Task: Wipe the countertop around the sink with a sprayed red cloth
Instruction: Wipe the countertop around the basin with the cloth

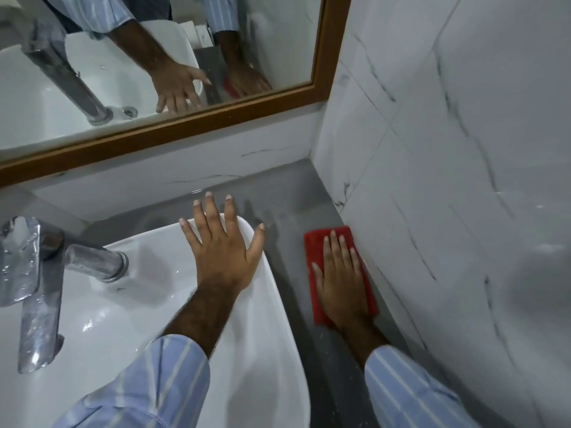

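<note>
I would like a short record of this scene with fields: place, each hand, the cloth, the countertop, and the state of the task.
place: bathroom corner, white sink under a wood-framed mirror
left hand: spread flat on the sink rim, holds nothing
right hand: flat, pressing on the red cloth
red cloth: on the grey countertop, beside the marble-look wall
task state: wiping in progress, right of the sink
</note>
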